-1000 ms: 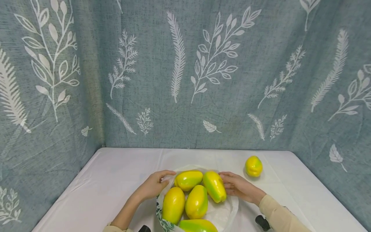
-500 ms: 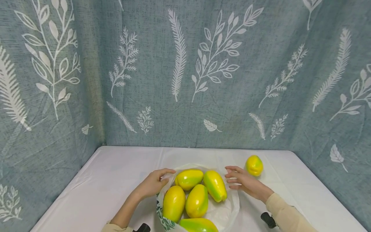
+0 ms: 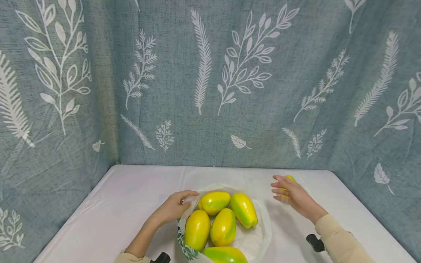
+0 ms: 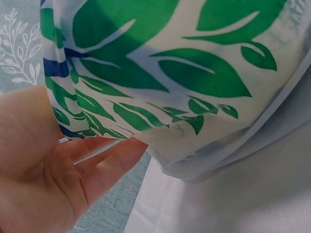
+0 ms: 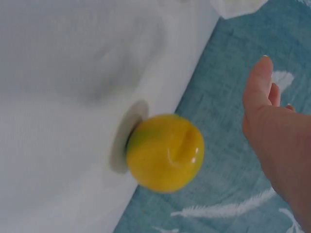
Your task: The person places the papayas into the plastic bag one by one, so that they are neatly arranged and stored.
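Observation:
A white plastic bag (image 3: pixel 264 233) with a green leaf print stands with its mouth spread, holding several glossy yellow-green papayas (image 3: pixel 223 227). My left hand (image 3: pixel 172 209) holds the bag's left rim, thumb and forefinger on either side of it; in the left wrist view the fingers (image 4: pixel 114 162) pass behind the printed plastic. My right hand (image 3: pixel 294 194) is over at the right, fingers spread and extended, holding nothing. It partly covers a lone papaya (image 3: pixel 290 178) in the head view. From the right wrist, that papaya (image 5: pixel 165 153) appears whole, apart from the hand.
A white cloth (image 3: pixel 138 190) covers the table. Blue-grey curtains (image 3: pixel 210 80) with white leaf prints enclose its back and sides. Dark wrist-camera pieces (image 3: pixel 315 243) show beside the forearms.
My right hand has left the papaya at the bag's right side and moved right and away from me, in front of the lone papaya. My left hand stays at the rim.

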### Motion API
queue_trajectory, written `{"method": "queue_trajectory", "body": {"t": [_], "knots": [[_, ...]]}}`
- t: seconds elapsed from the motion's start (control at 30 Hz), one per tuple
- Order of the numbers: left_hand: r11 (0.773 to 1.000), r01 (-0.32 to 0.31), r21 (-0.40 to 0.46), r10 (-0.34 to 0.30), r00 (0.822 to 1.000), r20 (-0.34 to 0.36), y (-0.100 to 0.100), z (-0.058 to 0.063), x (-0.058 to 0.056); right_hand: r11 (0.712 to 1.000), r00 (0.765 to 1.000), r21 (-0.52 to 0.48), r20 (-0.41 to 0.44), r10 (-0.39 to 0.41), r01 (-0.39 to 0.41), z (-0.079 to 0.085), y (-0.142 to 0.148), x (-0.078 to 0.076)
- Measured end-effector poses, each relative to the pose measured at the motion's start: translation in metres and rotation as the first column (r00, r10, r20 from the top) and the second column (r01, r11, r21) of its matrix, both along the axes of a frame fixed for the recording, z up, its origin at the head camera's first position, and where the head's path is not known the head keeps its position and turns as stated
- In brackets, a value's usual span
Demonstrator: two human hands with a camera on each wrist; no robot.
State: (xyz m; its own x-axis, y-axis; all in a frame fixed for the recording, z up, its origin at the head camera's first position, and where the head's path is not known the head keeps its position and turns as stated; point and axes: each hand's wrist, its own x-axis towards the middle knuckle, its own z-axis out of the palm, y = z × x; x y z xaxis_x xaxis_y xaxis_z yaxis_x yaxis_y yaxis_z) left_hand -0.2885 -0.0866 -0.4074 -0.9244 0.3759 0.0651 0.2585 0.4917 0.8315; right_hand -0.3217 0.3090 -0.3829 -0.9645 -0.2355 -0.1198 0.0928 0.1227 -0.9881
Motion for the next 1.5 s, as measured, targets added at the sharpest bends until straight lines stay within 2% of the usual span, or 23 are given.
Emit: {"method": "queue_trajectory", "body": {"t": [0.17,0.37,0.5,0.93,1.1,1.5], "knots": [[1.000,-0.003,0.003,0.003,1.000,-0.003,0.000,0.000,0.000,0.999,0.999,-0.019,-0.010,-0.040,0.040,0.009,0.019,-0.004],[0.999,0.028,0.035,-0.028,1.000,-0.006,-0.001,0.000,-0.001,0.997,0.998,-0.046,0.010,-0.058,0.058,0.013,0.040,-0.005],[0.999,0.030,0.034,-0.030,1.000,-0.005,-0.002,0.000,-0.001,0.996,0.998,-0.067,0.005,-0.061,0.061,0.009,0.052,-0.005],[0.998,0.045,0.031,-0.044,0.999,-0.016,-0.002,-0.001,-0.001,0.978,0.980,-0.083,0.076,-0.186,0.193,-0.004,0.078,-0.004],[0.999,0.032,0.032,-0.032,0.999,0.015,-0.001,-0.002,-0.002,0.965,0.967,-0.105,0.111,-0.228,0.240,-0.008,0.085,-0.005],[0.999,0.030,0.027,-0.031,0.999,0.020,-0.001,-0.003,-0.002,0.944,0.934,-0.079,0.195,-0.300,0.320,-0.018,0.091,-0.012]]}}
